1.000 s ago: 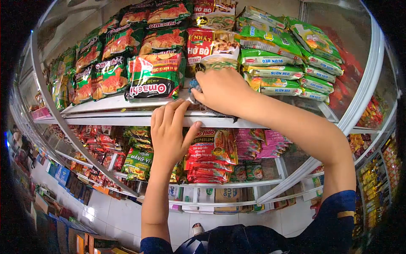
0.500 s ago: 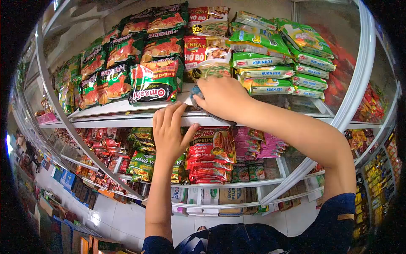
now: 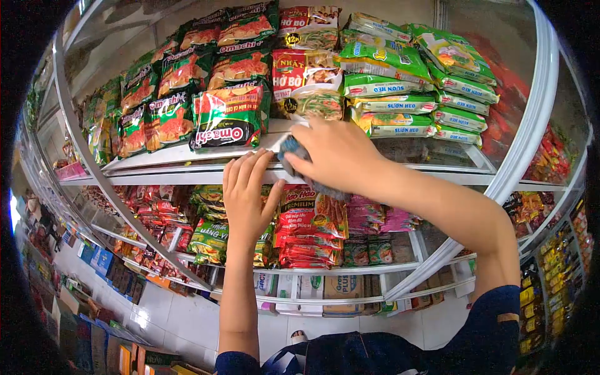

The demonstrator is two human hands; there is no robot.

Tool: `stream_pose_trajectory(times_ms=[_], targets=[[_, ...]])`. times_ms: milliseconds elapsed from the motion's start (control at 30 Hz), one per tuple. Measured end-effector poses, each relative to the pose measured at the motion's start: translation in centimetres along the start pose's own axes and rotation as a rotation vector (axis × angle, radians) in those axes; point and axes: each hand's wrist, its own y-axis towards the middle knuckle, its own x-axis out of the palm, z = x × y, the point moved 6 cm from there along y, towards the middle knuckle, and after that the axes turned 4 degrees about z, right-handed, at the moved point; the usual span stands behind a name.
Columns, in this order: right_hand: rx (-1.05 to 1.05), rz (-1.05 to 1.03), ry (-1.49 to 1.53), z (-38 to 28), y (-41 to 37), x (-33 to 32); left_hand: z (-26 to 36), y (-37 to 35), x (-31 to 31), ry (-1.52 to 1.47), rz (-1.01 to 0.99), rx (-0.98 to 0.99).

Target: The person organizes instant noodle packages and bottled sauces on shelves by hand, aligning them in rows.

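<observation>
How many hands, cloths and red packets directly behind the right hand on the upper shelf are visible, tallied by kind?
Hands: 2, left hand and right hand
Cloth: 1, in the right hand
Red packets: 2 visible; any underneath are hidden
Total: 5

Pulled the right hand (image 3: pixel 337 153) back from the red-and-white noodle packet (image 3: pixel 303 78), toward the front edge (image 3: pixel 162 177) of the shelf (image 3: pixel 178 156), uncovering a little more of the packet's bottom. Brought along also the cloth (image 3: pixel 289 150), to hang now lower over the edge, near the red packets (image 3: pixel 309 225) below.
</observation>
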Motion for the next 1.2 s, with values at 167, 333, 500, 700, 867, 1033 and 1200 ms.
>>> stream_pose_trajectory(times_ms=[167, 333, 500, 700, 867, 1033, 1200], targets=[[-0.291, 0.281, 0.003, -2.7, -2.2, -0.7, 0.0, 0.0, 0.0, -0.011, 0.004, -0.001], [-0.476, 0.49, -0.129, -4.5, -3.5, 0.4, -0.3, 0.0, 0.1, -0.033, -0.054, -0.019], [-0.501, 0.515, -0.148, -1.7, -6.8, -0.7, 0.4, 0.3, -0.2, 0.013, -0.134, -0.031], [-0.486, 0.547, -0.324, 3.9, -12.6, -3.8, 0.7, 0.4, -0.1, 0.017, -0.146, -0.05], [-0.444, 0.527, -0.458, 9.5, -18.4, -7.0, 0.8, 0.3, 0.0, -0.006, -0.15, -0.071], [-0.135, 0.494, -0.384, 13.6, -21.4, -11.0, 0.7, 0.0, 0.2, 0.011, -0.109, -0.067], [0.404, 0.409, -0.082, 16.0, -17.8, -12.8, 0.3, -0.2, 0.5, -0.022, -0.064, -0.051]])
